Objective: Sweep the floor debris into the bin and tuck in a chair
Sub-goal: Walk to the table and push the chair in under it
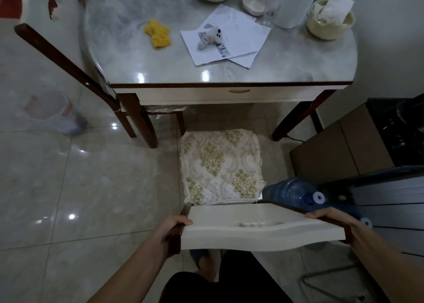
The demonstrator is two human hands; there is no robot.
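Chair [221, 167] stands just short of the table [229, 73], seat facing it. Your left hand [174, 224] and right hand [330, 217] grip the backrest's upper corners. Expect rigid, moderately heavy wood; push evenly from both posts.

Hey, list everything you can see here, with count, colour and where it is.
chair: one, white back, gold-patterned seat, before the table
table: one, grey marble top
second chair: one, dark wood, tucked at table's left
yellow cloth: one, on table
papers: a few, white, on table
small toy: one, white, on papers
bowl: one, cream, table's right
water bottle: one, blue, floor right
plastic bag: one, clear, floor left
hands: left and right, gripping the chair back
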